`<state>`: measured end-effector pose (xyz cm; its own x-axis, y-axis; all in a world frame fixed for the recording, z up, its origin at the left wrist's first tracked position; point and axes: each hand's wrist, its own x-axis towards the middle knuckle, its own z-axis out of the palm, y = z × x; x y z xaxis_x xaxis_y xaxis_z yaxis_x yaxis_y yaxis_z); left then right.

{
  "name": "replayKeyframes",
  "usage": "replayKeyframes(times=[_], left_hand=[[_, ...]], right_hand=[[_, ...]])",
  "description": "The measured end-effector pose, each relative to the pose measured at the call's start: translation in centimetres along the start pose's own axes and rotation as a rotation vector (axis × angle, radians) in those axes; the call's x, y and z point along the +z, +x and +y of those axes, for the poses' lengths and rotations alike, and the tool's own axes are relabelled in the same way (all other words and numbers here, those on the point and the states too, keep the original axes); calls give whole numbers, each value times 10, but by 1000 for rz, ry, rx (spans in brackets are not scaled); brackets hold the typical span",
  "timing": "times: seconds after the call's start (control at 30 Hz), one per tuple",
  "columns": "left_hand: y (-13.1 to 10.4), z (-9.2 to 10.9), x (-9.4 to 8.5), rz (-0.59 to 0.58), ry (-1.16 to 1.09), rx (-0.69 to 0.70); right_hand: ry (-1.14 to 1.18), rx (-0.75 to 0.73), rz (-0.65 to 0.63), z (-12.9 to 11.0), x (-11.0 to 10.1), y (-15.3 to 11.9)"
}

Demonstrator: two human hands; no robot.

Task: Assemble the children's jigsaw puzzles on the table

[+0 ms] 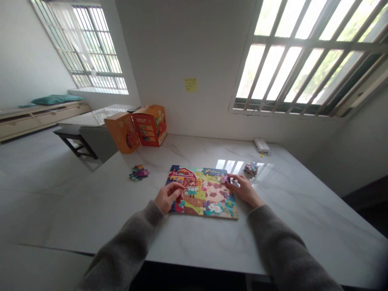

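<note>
A farm-scene jigsaw puzzle [198,198] with a red barn, a farmer and a spotted cow lies flat on the white marbled table [194,238]. Over its upper right part, my right hand [244,190] pinches a pinkish-purple puzzle piece [224,178] between thumb and fingers. My left hand [170,197] hovers at the puzzle's left side, fingers curled and thumb close to the index finger. Whether anything sits between those fingertips is too small to make out. The left hand covers part of the puzzle's left edge.
Loose puzzle pieces [139,173] lie in a pile to the left, and a stack of pieces [251,169] sits to the right. Two orange boxes [151,126] stand at the back left. A white power strip [262,146] rests near the wall, which bears a yellow note [191,85].
</note>
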<state>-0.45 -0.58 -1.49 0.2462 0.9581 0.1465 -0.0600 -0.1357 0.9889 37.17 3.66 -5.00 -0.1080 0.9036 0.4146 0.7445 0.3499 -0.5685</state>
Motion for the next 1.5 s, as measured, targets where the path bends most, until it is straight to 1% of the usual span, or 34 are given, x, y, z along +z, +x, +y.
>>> replayKeyframes(times=[0.1, 0.17, 0.2, 0.27, 0.33, 0.37, 0.43, 0.53, 0.6, 0.67, 0.73, 0.8, 0.87, 0.97, 1.07, 1.13, 1.27, 1.33, 1.5], left_hand=[[-1, 9, 8, -109, 98, 22], [4, 23, 15, -217, 235, 95], [9, 31, 19, -267, 315, 158], [29, 45, 29, -378, 411, 312], [58, 52, 43, -421, 461, 447], [74, 53, 50, -421, 484, 502], [108, 46, 68, -460, 556, 552], [150, 24, 95, -553, 627, 530], [169, 5, 111, -578, 635, 493], [180, -13, 122, -579, 663, 480], [185, -28, 128, -568, 677, 469], [187, -40, 129, -553, 707, 471], [188, -47, 128, -549, 742, 491], [188, -52, 125, -555, 753, 526], [188, -54, 126, -541, 752, 552], [189, -54, 128, -540, 805, 558], [189, -50, 130, -609, 1000, 482], [187, -46, 129, -641, 1050, 443], [180, -38, 127, -702, 1270, 403]], right_hand=[[-18, -24, -24, 2, 0, 2], [-24, -24, -38, 3, 0, 2], [-26, -26, -42, 3, 0, 2], [-26, -43, -52, 3, 1, 2], [-35, -70, -56, 3, 1, 2], [-43, -84, -53, 3, 1, 3], [-64, -102, -37, 3, 2, 3], [-86, -122, -36, 3, 2, 3], [-97, -133, -54, 4, 2, 2], [-106, -136, -57, 4, 2, 1], [-108, -128, -47, 4, 3, 1], [-110, -114, -43, 5, 4, 2], [-120, -99, -50, 5, 5, 2], [-141, -89, -51, 5, 6, 3], [-148, -110, -49, 5, 5, 3], [-152, -125, -50, 5, 5, 3], [-172, -128, -47, 6, 6, 2], [-191, -121, -46, 5, 7, 2], [-225, -113, -35, 4, 8, 1]])
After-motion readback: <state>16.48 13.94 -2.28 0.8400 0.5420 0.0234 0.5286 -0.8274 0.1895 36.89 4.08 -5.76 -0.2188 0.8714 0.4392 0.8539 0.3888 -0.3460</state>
